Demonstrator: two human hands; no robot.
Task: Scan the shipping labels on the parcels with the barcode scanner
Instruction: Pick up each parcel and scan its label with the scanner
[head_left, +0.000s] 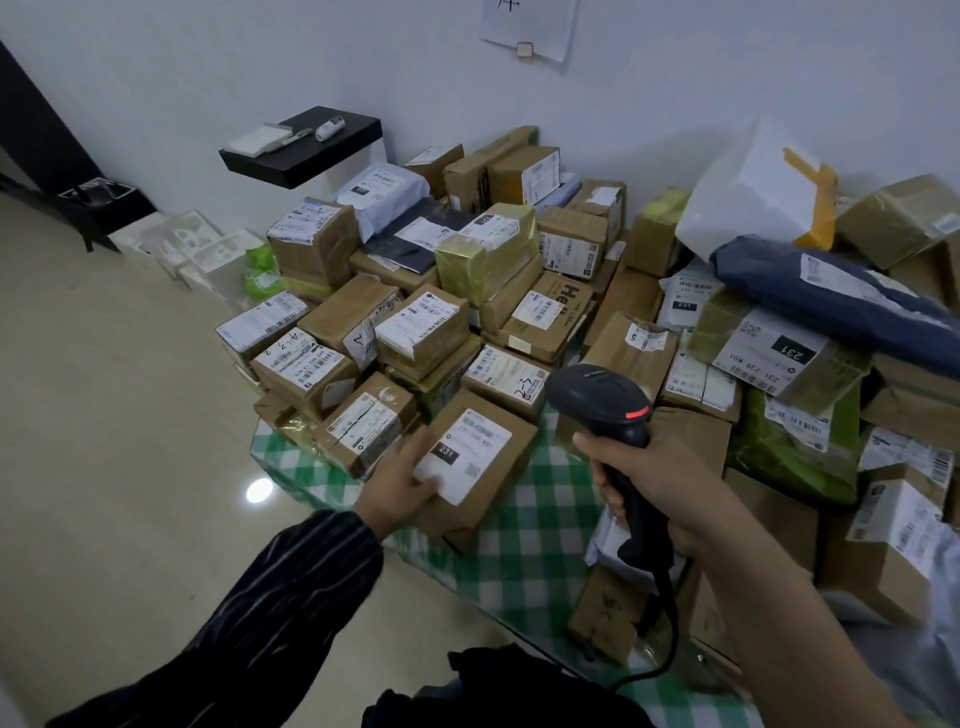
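Observation:
A brown cardboard parcel (485, 470) with a white shipping label marked 231 lies at the near edge of the green checked table (535, 551). My left hand (402, 480) grips its near left corner, thumb on the label. My right hand (657, 480) holds the black barcode scanner (602, 402) by its handle, just right of that parcel; the scanner's head points away from me over the pile, and a red light shows on its back. Its cable hangs down toward me.
Several labelled boxes (421, 332) and mailer bags crowd the table behind and to the right, stacked up to a white bag (748, 197) and a blue bag (826, 291). A black shelf (306, 148) juts from the wall. Tiled floor lies to the left.

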